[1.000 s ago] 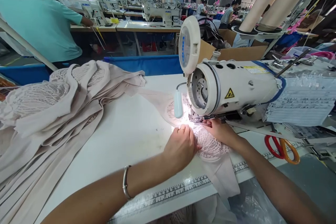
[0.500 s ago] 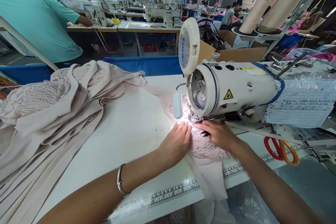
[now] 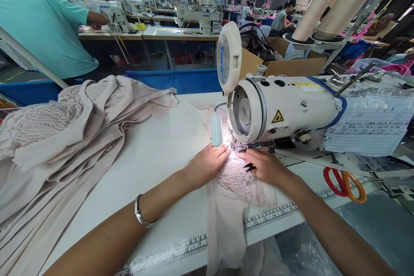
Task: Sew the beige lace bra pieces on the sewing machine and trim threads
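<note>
A pale pink piece of lace fabric runs under the needle area of a white sewing machine, where a bright light shines. My left hand grips the fabric's edge just left of the needle, fingers close together. On the other side, my right hand has its fingertips on the lace beside the presser foot. Two dark pointed blades, seemingly thread snips, stick out from under its palm; their handles are hidden. Plain cloth panels hang from the lace over the table's front edge.
A heap of matching garments covers the left of the white table. Scissors with red and orange handles lie at right. Thread cones and a written sheet stand near the machine. A co-worker in turquoise sits beyond.
My left hand has slid left and slightly away from me. The lace has turned, and its hanging panels have swung to the left. My right hand has stayed nearly in place.
</note>
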Motion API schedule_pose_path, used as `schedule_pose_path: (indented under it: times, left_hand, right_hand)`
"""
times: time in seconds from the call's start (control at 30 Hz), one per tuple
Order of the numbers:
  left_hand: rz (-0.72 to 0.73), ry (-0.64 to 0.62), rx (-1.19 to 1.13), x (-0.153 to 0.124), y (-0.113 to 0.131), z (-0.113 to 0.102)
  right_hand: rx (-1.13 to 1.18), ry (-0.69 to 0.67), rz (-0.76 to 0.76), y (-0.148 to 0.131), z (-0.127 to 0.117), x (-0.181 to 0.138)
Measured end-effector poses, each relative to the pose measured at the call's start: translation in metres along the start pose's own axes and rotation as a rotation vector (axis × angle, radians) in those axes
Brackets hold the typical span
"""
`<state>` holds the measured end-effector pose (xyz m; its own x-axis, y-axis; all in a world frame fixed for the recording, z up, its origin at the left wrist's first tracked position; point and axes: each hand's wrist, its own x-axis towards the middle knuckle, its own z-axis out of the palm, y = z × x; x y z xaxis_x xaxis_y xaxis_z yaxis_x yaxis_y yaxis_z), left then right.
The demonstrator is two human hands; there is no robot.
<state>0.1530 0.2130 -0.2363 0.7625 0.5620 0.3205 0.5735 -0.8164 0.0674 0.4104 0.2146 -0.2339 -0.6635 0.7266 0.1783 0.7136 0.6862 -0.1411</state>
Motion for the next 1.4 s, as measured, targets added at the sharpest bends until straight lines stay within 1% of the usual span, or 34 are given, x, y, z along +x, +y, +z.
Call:
schedule_pose_path:
  times: [0.03,0.1,0.2,0.3,0.4,0.57,0.7,0.87,1.0,1.1,1.17,1.23,1.3,1.4]
  left_hand:
    - [-0.008,-0.017,-0.007,0.002,0.0,-0.003]
    - [-0.075,-0.041,0.023,0.007,0.006,-0.007]
    - [-0.179,-0.048,0.049,0.015,0.03,-0.008]
    - [-0.183,-0.054,-0.082,0.015,0.054,-0.001]
    - [-0.177,-0.073,-0.16,0.01,0.061,0.002]
    - [-0.112,-0.09,-0.248,0.006,0.048,-0.004]
    - [-0.125,-0.114,-0.235,0.008,0.041,-0.006]
    - [-0.021,-0.042,-0.214,0.007,0.023,-0.002]
    - [-0.008,-0.048,-0.208,0.006,0.009,0.0]
    - [0.001,-0.039,-0.147,0.006,0.007,-0.001]
    - [0.04,-0.043,-0.106,0.007,0.007,-0.002]
    - [0.082,-0.059,-0.082,0.008,0.007,-0.002]
    - [0.086,-0.064,-0.062,0.008,0.005,-0.003]
    - [0.07,-0.053,-0.032,0.008,0.004,-0.004]
  right_hand:
    - [0.009,0.0,0.001,-0.001,0.001,0.0]
    - [0.024,0.014,-0.002,-0.001,0.002,0.0]
    - [0.067,0.06,-0.009,-0.002,0.004,0.001]
    - [0.15,0.083,-0.034,0.001,0.005,0.0]
    - [0.214,0.106,-0.054,0.006,0.005,-0.003]
    - [0.196,0.153,-0.095,0.008,0.005,-0.005]
    - [0.184,0.17,-0.123,0.006,0.005,-0.004]
    - [0.149,0.142,-0.102,0.003,0.006,-0.003]
    - [0.099,0.126,-0.078,0.001,0.006,-0.003]
    - [0.082,0.182,-0.153,0.0,0.006,-0.001]
    - [0.085,0.249,-0.24,0.0,0.005,0.0]
    - [0.085,0.295,-0.297,0.001,0.006,0.002]
    - [0.082,0.321,-0.313,0.002,0.007,0.003]
    - [0.077,0.329,-0.294,0.002,0.008,0.003]
